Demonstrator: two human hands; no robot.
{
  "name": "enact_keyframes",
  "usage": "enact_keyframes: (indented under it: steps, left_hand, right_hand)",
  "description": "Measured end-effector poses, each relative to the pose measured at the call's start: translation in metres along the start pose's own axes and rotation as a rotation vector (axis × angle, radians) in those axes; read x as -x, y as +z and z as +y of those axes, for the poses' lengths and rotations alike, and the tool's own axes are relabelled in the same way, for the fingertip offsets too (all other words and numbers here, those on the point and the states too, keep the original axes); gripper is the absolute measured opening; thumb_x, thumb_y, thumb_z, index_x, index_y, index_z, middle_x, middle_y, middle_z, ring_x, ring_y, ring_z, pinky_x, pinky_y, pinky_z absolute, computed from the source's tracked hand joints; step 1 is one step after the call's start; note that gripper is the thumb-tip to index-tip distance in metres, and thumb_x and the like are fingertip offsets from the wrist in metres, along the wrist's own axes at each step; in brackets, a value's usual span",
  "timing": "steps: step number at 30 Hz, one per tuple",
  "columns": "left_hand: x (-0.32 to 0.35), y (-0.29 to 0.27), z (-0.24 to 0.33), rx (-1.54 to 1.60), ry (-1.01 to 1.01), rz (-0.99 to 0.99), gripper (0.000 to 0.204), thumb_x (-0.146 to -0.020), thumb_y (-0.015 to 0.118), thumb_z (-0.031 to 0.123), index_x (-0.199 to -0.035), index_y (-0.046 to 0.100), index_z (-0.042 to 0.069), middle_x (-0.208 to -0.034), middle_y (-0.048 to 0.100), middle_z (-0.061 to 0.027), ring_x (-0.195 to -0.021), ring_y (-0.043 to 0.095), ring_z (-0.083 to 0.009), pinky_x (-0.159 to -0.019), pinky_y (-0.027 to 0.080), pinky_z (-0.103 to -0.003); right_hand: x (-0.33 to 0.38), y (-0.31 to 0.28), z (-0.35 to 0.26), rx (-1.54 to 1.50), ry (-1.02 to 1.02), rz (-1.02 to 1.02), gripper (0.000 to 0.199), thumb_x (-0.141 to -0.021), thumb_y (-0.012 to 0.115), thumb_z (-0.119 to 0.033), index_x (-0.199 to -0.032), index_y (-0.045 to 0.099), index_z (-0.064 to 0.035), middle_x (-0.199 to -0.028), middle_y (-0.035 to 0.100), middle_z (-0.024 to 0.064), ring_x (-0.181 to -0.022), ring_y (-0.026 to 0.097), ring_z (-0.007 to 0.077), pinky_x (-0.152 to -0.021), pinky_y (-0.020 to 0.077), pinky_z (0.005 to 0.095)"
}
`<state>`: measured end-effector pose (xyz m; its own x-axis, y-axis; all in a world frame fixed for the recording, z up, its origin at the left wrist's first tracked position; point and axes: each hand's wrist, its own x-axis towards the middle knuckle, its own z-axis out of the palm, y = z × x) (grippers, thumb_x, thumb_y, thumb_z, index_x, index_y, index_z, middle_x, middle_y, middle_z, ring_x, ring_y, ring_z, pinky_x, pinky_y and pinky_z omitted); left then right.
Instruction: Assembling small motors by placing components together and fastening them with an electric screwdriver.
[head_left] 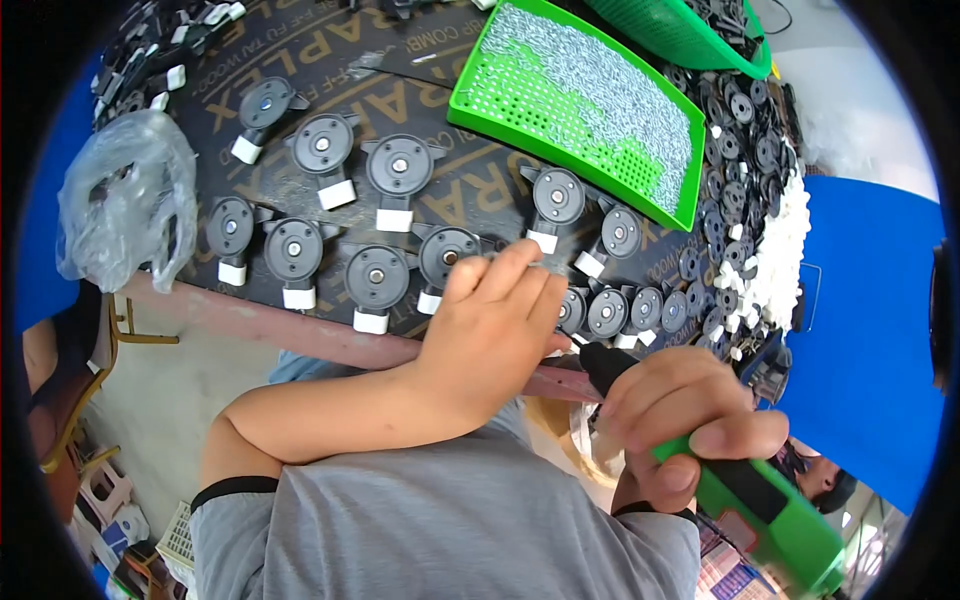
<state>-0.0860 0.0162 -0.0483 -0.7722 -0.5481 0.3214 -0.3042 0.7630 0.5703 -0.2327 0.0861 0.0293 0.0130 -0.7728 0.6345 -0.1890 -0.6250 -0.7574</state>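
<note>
My right hand (690, 410) is wrapped round a green and black electric screwdriver (760, 510). The black nose of the screwdriver points up and left, its tip close to my left thumb. My left hand (495, 325) reaches over the table edge with its fingers bent and close together; the fingertips are hidden, and so is whatever they hold. Right beside those fingers sits a black round part (572, 310). Partly covered by the same hand is another black round part (445, 255) with a white block at its lower end. Several like it lie in rows to the left.
A green perforated tray (460, 110) of small silvery screws stands behind my hands, with a green basket (680, 40) of black pieces beyond it. More black discs and white pieces (785, 260) are heaped at the right. A clear plastic bag (130, 200) lies at the left edge.
</note>
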Motion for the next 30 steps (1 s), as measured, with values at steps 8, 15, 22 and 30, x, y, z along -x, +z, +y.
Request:
enact_keyframes:
  steps: [8,15,22,30]
  left_hand:
    - [0.000,-0.059,-0.003,-0.264,-0.119,-0.045,0.071,-0.070,0.079,0.028,-0.135,0.057,0.009,-0.134,0.055,-0.0019,-0.130,0.045,-0.0250,-0.098,0.032,-0.045]
    - [-0.005,-0.071,-0.023,-0.321,-0.085,-0.124,0.050,-0.075,0.076,0.019,-0.121,0.066,0.002,-0.119,0.064,-0.0063,-0.130,0.047,-0.0291,-0.100,0.032,-0.044]
    - [0.001,-0.049,-0.014,-0.168,-0.042,-0.175,0.056,-0.076,0.076,0.029,-0.126,0.063,0.006,-0.120,0.059,-0.0050,-0.126,0.048,-0.0286,-0.098,0.031,-0.046]
    - [-0.006,-0.046,-0.019,-0.025,-0.028,-0.214,0.054,-0.078,0.077,0.029,-0.123,0.063,0.003,-0.121,0.060,-0.0078,-0.122,0.052,-0.0267,-0.097,0.036,-0.041]
  right_hand:
    - [-0.037,-0.044,-0.007,-0.085,-0.081,0.259,0.035,-0.100,0.060,-0.032,-0.116,0.044,-0.0055,-0.075,0.058,0.0109,-0.056,0.057,0.0224,-0.050,0.0517,0.0353]
    - [-0.064,-0.061,0.060,0.339,0.057,0.599,0.021,-0.100,0.050,-0.017,-0.116,0.043,-0.0050,-0.064,0.050,0.0090,-0.050,0.050,0.0203,-0.053,0.0484,0.0374]
    - [-0.057,-0.063,0.082,0.231,0.049,0.524,0.018,-0.099,0.049,-0.016,-0.113,0.043,-0.0070,-0.063,0.050,0.0082,-0.048,0.048,0.0189,-0.049,0.0467,0.0360]
    - [-0.059,-0.058,0.087,0.237,0.075,0.496,0.018,-0.099,0.049,-0.015,-0.113,0.042,-0.0065,-0.061,0.051,0.0082,-0.046,0.047,0.0184,-0.047,0.0466,0.0352]
